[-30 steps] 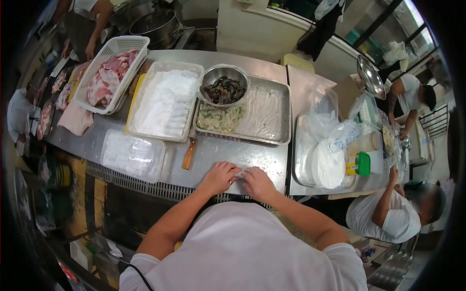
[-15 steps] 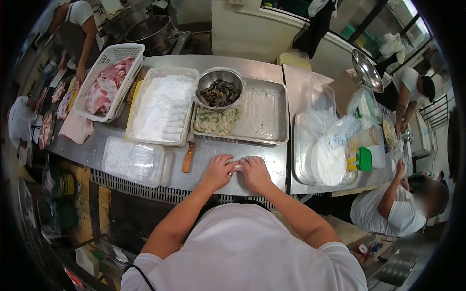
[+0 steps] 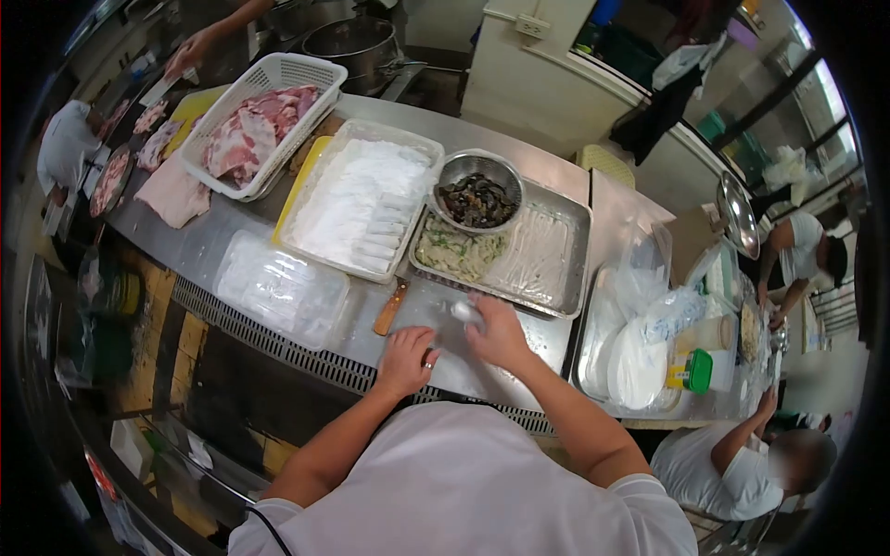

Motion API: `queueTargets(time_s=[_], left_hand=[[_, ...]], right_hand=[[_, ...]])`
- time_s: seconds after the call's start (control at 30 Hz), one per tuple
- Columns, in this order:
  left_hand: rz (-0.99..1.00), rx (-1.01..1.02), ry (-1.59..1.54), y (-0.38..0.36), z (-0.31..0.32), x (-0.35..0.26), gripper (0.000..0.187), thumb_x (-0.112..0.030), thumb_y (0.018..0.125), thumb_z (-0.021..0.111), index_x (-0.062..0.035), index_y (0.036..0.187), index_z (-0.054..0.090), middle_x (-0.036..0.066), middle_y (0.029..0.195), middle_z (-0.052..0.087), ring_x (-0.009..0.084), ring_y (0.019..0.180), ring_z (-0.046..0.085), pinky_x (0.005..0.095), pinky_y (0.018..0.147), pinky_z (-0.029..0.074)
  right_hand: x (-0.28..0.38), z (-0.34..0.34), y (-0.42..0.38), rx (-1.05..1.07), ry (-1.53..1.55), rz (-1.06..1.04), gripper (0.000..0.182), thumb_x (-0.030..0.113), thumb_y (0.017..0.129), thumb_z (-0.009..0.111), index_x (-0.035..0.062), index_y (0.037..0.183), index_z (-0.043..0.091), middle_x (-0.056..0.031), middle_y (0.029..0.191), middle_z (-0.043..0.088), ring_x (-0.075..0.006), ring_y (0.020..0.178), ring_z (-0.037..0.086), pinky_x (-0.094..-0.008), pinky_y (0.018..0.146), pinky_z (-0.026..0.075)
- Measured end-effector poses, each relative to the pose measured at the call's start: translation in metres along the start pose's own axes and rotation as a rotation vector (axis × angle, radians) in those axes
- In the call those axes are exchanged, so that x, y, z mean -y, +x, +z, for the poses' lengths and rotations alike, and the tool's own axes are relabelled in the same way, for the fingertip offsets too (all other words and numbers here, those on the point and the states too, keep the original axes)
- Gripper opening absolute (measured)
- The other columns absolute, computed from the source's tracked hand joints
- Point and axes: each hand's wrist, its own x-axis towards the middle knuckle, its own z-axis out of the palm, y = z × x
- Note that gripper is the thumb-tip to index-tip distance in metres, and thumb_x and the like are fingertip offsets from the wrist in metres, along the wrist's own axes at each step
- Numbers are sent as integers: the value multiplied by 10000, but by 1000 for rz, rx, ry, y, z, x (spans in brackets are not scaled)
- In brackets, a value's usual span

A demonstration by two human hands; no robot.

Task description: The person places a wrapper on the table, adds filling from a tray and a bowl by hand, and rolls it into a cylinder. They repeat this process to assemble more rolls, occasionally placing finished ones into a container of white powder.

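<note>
My right hand (image 3: 501, 335) holds a short white roll (image 3: 466, 312), slightly blurred, between thumb and fingers above the steel table (image 3: 443, 326). With nothing in it, my left hand (image 3: 405, 361) rests near the table's front edge, fingers loosely stretched and a ring on one. A wooden-handled tool (image 3: 391, 309) lies just beyond it. Farther out stands a white tub (image 3: 422, 199) of white powder with several similar rolls lined up at its right side. Beside that, a metal tray (image 3: 579, 269) holds pale filling with green bits (image 3: 459, 250); a steel bowl (image 3: 510, 171) of dark pieces sits over its corner.
A lidded clear box (image 3: 283, 287) is at left front. Raw meat (image 3: 250, 139) fills a white basket (image 3: 320, 69) behind. On the right, a tray (image 3: 584, 371) carries white round sheets (image 3: 640, 371) and a green-lidded container (image 3: 697, 371). Co-workers (image 3: 723, 468) stand at both sides.
My hands have parted. The right has lifted the white roll forward off the table, while the left has let go and drawn back. The whole view has turned and shifted.
</note>
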Motion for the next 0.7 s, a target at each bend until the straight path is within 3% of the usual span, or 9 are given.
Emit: queueTargets(time_s=[0.03,0.17,0.23,0.4,0.5,0.6,0.7], left_hand=[[1,10,22,1,0,-2,440,-265,983,734,-36,1353,662,151,1354,657,379,1271,596,519,1116,436],[32,-27,50,0,4,1,449,-315,980,722,-51,1339,663,134,1359,659,352,1285,598,507,1126,428],[37,-29,47,3,0,-1,454,-295,952,746,-45,1323,662,142,1347,660,358,1277,603,505,1107,448],[20,-28,32,2,1,0,477,-306,943,763,-28,1318,664,152,1344,668,361,1261,617,506,1110,455],[23,-38,35,0,1,2,474,-320,958,757,-28,1322,673,153,1340,675,360,1250,627,506,1102,462],[13,-47,34,0,0,1,458,-329,984,734,-23,1319,676,145,1328,684,343,1255,628,487,1105,462],[18,-64,26,0,1,1,452,-344,995,727,-24,1311,683,144,1323,691,342,1247,632,484,1104,464]], right_hand=[[13,-9,25,-45,79,-35,463,140,866,728,-39,1293,722,-259,1162,740,-460,1105,678,-541,1002,535],[55,-36,137,-17,38,-35,407,161,836,751,9,1212,783,-254,1132,767,-434,1094,718,-499,993,564],[60,-31,194,-41,15,-81,369,168,820,746,-2,1143,800,-251,1046,784,-447,1020,731,-506,957,580],[51,9,299,61,-208,-61,311,164,808,718,17,1064,818,-257,1054,795,-439,1056,757,-508,931,598],[38,35,330,237,-421,-99,348,191,825,717,35,1121,815,-235,1113,804,-415,1093,764,-498,986,587],[36,48,352,456,-488,10,410,157,835,711,61,1222,808,-225,1178,804,-408,1130,759,-483,1027,583],[37,51,359,400,-569,-127,442,168,845,698,90,1267,802,-214,1196,805,-388,1144,760,-462,1025,581]])
